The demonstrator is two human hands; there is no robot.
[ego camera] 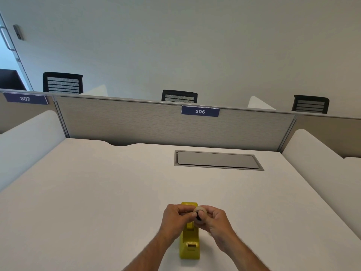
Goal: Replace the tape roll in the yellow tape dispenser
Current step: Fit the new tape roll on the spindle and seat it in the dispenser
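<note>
A white desk point(97, 192) fills the lower view. Set into its far right part is a closed grey cable hatch point(217, 160). Along the far edge stands a grey partition point(136, 122) with a blue label reading 306 point(200, 111); another label, 307 point(25, 98), is at the far left. Behind the partition, three black mesh chair backs point(179, 96) face a plain wall point(195, 45).

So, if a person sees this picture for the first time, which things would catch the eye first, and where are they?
The eye goes first to the yellow tape dispenser, the only bright thing on the pale desk, low in the middle. Just above it, the left hand and right hand meet around a small tape roll. Further back, the blue sign 306 stands out on the grey partition.
</note>
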